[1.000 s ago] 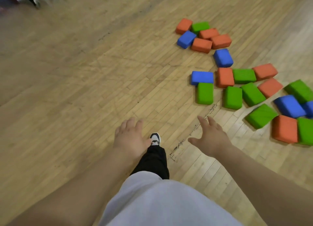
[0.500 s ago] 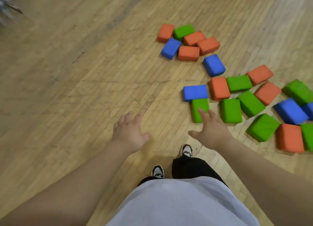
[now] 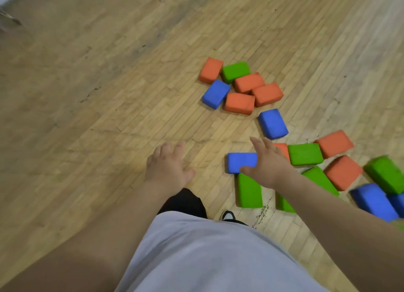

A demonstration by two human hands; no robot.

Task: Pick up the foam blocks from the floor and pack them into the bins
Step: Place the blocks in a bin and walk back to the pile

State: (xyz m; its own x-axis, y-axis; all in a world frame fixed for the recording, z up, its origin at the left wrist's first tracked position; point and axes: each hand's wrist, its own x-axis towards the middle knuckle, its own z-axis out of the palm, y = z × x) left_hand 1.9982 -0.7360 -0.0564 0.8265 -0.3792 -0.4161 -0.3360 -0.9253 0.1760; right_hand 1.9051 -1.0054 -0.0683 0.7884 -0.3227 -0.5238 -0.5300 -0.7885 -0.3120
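At the bottom of the frame a pale grey shirt (image 3: 209, 256) fills the centre, with a bare forearm running in from each lower corner. Just above the shirt's edge a black trouser leg (image 3: 183, 202) and the toe of a black-and-white shoe (image 3: 227, 215) show against the wooden floor (image 3: 87, 116).

The left hand (image 3: 167, 168), in the middle of the frame, is spread wide and palm-down, holding nothing, with bare boards beneath it. The right hand (image 3: 267, 166), right of centre, is also spread wide and empty; it lies in front of one end of a blue block (image 3: 240, 162), though whether it touches that block cannot be told.

Just below the blue block a green block (image 3: 250, 191) lies lengthwise, close beside it. To the right of the hand, foam blocks in green, orange and blue crowd the right edge of the frame, among them a green block (image 3: 305, 154) with an orange block (image 3: 334, 143) at its upper right; those at the lower right are blurred.

Above the right hand a single blue block (image 3: 273, 123) lies apart. Farther up, at upper centre, a tight cluster (image 3: 240, 85) of four orange blocks, one green and one blue lies packed together, edges touching.
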